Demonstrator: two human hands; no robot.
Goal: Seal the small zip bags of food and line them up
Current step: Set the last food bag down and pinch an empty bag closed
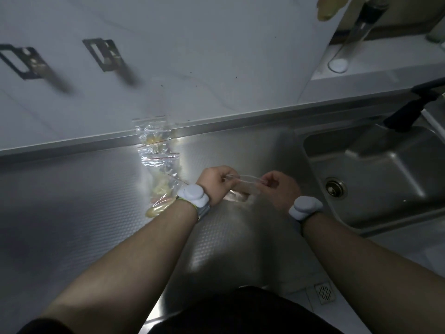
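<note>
I have my left hand (pixel 214 180) and right hand (pixel 280 186) pinched on one zip bag (pixel 243 183); sealing step, I judge. Next: press along, then add to the row of bags (pixel 157 150).

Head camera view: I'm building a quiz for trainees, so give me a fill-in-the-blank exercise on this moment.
1. Both hands pinch the top edge of one clear ____.
2. The left hand and right hand each have a grey ____ strapped at the wrist.
3. The other zip bags of food lie in a row on the steel counter, to the ____ of the sink.

Missing words: zip bag; sensor; left
</note>
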